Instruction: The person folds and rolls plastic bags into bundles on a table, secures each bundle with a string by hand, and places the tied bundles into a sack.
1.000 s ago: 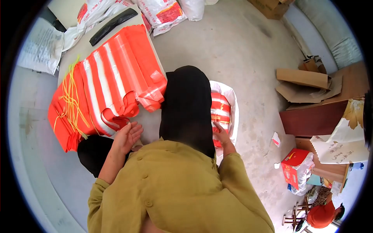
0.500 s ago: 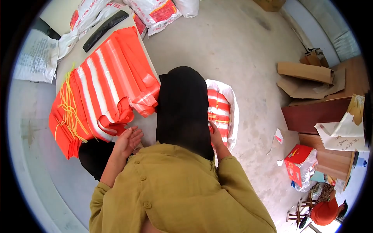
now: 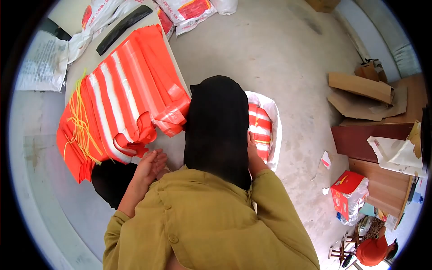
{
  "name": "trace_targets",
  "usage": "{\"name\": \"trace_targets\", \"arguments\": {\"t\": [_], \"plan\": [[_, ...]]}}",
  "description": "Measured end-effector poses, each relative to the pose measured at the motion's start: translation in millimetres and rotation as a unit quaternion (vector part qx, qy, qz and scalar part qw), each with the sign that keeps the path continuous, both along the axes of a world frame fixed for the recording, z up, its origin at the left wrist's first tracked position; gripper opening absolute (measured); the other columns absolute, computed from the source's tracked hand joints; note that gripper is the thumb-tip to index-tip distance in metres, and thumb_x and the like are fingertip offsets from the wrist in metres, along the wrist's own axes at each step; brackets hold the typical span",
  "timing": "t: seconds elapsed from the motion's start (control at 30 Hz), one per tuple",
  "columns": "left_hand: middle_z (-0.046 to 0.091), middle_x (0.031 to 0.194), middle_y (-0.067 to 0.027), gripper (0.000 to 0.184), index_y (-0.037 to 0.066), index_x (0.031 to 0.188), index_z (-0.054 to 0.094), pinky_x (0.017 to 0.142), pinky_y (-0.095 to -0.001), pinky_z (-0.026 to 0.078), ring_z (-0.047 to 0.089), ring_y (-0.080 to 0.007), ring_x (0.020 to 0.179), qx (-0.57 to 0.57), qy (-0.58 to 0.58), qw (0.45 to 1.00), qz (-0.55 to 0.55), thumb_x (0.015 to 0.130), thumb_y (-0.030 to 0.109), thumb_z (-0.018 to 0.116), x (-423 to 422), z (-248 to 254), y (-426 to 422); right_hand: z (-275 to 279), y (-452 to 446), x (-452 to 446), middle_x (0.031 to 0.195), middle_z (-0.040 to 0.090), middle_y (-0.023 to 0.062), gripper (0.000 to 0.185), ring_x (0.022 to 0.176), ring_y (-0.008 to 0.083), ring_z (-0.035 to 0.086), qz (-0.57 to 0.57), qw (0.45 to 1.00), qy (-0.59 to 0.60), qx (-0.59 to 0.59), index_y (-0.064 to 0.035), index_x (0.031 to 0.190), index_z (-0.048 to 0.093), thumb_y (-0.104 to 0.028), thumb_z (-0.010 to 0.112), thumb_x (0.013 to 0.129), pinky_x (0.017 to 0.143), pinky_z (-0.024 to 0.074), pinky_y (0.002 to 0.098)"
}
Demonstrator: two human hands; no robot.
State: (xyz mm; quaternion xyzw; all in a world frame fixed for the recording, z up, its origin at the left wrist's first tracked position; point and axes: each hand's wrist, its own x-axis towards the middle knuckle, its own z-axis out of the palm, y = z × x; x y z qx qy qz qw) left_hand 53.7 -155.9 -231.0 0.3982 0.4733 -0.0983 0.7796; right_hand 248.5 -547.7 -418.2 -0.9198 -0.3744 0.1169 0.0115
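The left hand (image 3: 152, 164) is open, palm turned up and fingers loosely bent, with nothing held in it. It sits just beside the lower corner of a thick stack of orange-red bags (image 3: 135, 90); from here I can't tell whether the fingertips touch it. The right hand (image 3: 255, 150) is down past the black-clad knee (image 3: 216, 126), against or very near the striped bundles (image 3: 260, 123). The knee covers part of that hand, so I can't tell if it is open or gripping.

Those bundles, red and white with a yellow tie, lie inside an open white sack (image 3: 275, 130) on the floor (image 3: 288, 58). Over on the person's left, the stack lies across the counter (image 3: 90, 60), white bands running over it and yellow cords (image 3: 81, 130) draped on its left part. Beyond it, 1 long black roll (image 3: 123, 29) lies on the same counter.

Farther out, printed white sacks (image 3: 191, 13) stand past the far end. Across the room are opened cardboard (image 3: 360, 90), a red box (image 3: 347, 184) and 1 other person (image 3: 372, 251) in a red top.
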Motion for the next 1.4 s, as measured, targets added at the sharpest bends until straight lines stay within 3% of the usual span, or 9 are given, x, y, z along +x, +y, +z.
{"name": "trace_targets", "arguments": {"t": [0.1, 0.4, 0.53, 0.63, 0.7, 0.9, 1.1, 1.2, 1.4], "plan": [[0.071, 0.118, -0.0099, 0.037, 0.007, 0.135, 0.061, 0.093, -0.0396, 0.051, 0.067, -0.0246, 0.11, 0.002, 0.0, 1.0, 0.005, 0.108, 0.033, 0.058, 0.3, -1.5, 0.8, -57.2, -2.4, 0.9, 0.154, 0.05, 0.0213, 0.052, 0.148, 0.041, 0.04, 0.008, 0.99, -0.075, 0.117, -0.0059, 0.149, 0.054, -0.019, 0.05, 0.099, 0.122, 0.0327, 0.0546], [0.072, 0.116, -0.0092, 0.039, 0.006, 0.133, 0.064, 0.093, -0.0346, 0.052, 0.068, -0.0215, 0.105, 0.084, -0.005, 0.992, -0.092, 0.107, 0.034, 0.06, 11.8, 8.7, -9.8, -63.7, -13.5, 14.8, 0.148, 0.056, 0.0207, 0.048, 0.142, 0.0398, 0.048, -0.052, 0.977, 0.006, 0.209, -0.0038, 0.145, 0.056, -0.018, 0.054, 0.1, 0.119, 0.0366, 0.052], [0.072, 0.106, -0.0078, 0.029, 0.003, 0.124, 0.068, 0.086, -0.0292, 0.054, 0.069, -0.0153, 0.096, 0.224, -0.049, 0.947, -0.226, 0.106, 0.025, 0.062, 26.5, 37.7, -9.3, -59.0, -29.7, 46.4, 0.146, 0.058, 0.0204, 0.046, 0.139, 0.0392, 0.052, -0.288, 0.853, 0.217, 0.376, -0.0028, 0.143, 0.058, -0.018, 0.055, 0.1, 0.118, 0.0383, 0.0509], [0.073, 0.102, -0.005, 0.022, 0.001, 0.12, 0.068, 0.084, -0.0286, 0.054, 0.069, -0.0125, 0.092, 0.397, -0.121, 0.893, -0.174, 0.104, 0.016, 0.064, 29.7, 54.7, -4.8, 77.3, -10.3, 61.1, 0.14, 0.063, 0.0178, 0.039, 0.131, 0.034, 0.058, -0.228, 0.922, -0.031, 0.311, -0.0009, 0.14, 0.06, -0.023, 0.05, 0.109, 0.113, 0.0437, 0.0407], [0.072, 0.11, -0.009, 0.026, 0.001, 0.12, 0.068, 0.085, -0.0293, 0.054, 0.07, -0.019, 0.094, 0.534, -0.104, 0.822, -0.167, 0.095, 0.005, 0.071, 32.8, 77.4, 6.5, 72.7, -15.5, 91.8, 0.138, 0.065, 0.017, 0.033, 0.129, 0.0307, 0.061, -0.261, 0.878, -0.095, 0.391, 0.001, 0.134, 0.064, -0.013, 0.056, 0.106, 0.113, 0.0448, 0.0396], [0.059, 0.143, -0.0181, 0.051, 0.007, 0.133, 0.065, 0.105, -0.0455, 0.048, 0.057, -0.0379, 0.129, 0.77, -0.11, 0.604, -0.172, 0.084, 0.011, 0.079, 30.0, 76.0, 53.4, 243.8, 84.6, 104.7, 0.134, 0.067, 0.0192, 0.031, 0.125, 0.0317, 0.063, -0.209, 0.815, 0.056, 0.537, 0.0029, 0.127, 0.066, -0.006, 0.063, 0.097, 0.11, 0.0481, 0.0398], [0.048, 0.156, -0.0171, 0.069, 0.008, 0.145, 0.056, 0.118, -0.0495, 0.036, 0.041, -0.0384, 0.147, 0.753, -0.091, 0.612, -0.223, 0.081, 0.016, 0.082, 26.2, 56.4, 59.0, 296.4, 219.9, 45.7, 0.122, 0.067, 0.0205, 0.052, 0.118, 0.0404, 0.062, 0.223, 0.911, 0.045, 0.343, -0.0018, 0.134, 0.06, -0.01, 0.076, 0.085, 0.106, 0.0481, 0.0464], [0.046, 0.158, -0.0157, 0.073, 0.009, 0.148, 0.053, 0.12, -0.0496, 0.033, 0.038, -0.0373, 0.15, 0.747, -0.084, 0.617, -0.231, 0.081, 0.018, 0.082, 22.9, 56.9, 58.3, 281.8, 238.2, 20.3, 0.121, 0.068, 0.019, 0.054, 0.116, 0.0406, 0.062, 0.278, 0.927, -0.031, 0.25, -0.0034, 0.133, 0.059, -0.013, 0.077, 0.084, 0.104, 0.0469, 0.0492], [0.038, 0.164, -0.0128, 0.086, 0.013, 0.155, 0.044, 0.121, -0.0538, 0.032, 0.032, -0.0368, 0.154, 0.737, -0.049, 0.62, -0.264, 0.08, 0.02, 0.085, 21.8, 48.4, 59.1, 278.0, 208.6, -23.5, 0.105, 0.073, 0.014, 0.046, 0.099, 0.0361, 0.07, 0.293, 0.932, 0.212, 0.022, -0.0061, 0.126, 0.065, -0.015, 0.078, 0.083, 0.085, 0.0549, 0.0472]]}}
